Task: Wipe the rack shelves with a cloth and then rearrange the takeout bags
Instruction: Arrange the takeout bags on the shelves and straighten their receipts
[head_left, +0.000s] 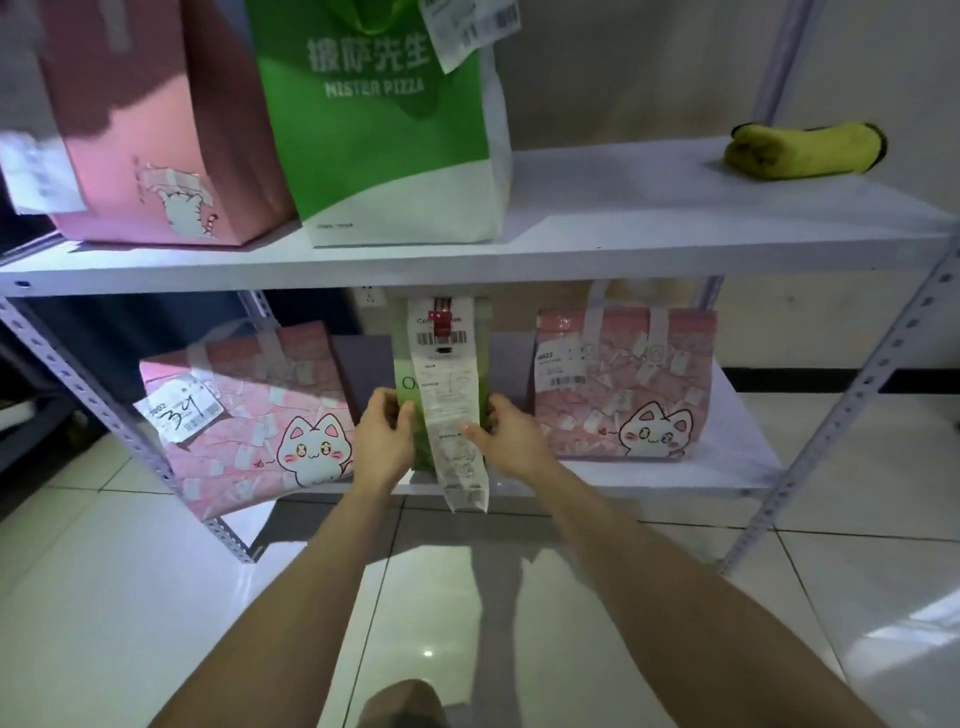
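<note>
Since the cloth (805, 150) sits rolled on the top shelf (623, 208), wiping looks done; now rearranging: left hand (383, 441) & right hand (511, 436) curl fingers (500, 408) round the green bag (408, 358), lower shelf (743, 457), btwn two pink bags (623, 384). Next: straighten it w/o tearing the receipt (452, 415).

The flat white rack shelf (623, 208) looked smooth and matt, and its perforated grey uprights (883, 374) were metal. The pale floor tiles (883, 623) shone glossy. The rolled yellow cloth (805, 150) was plush, the pink cat-print bag (623, 384) glossy, the slim green bag (402, 364) matt, and its long white receipt (457, 415) thin paper.
</note>
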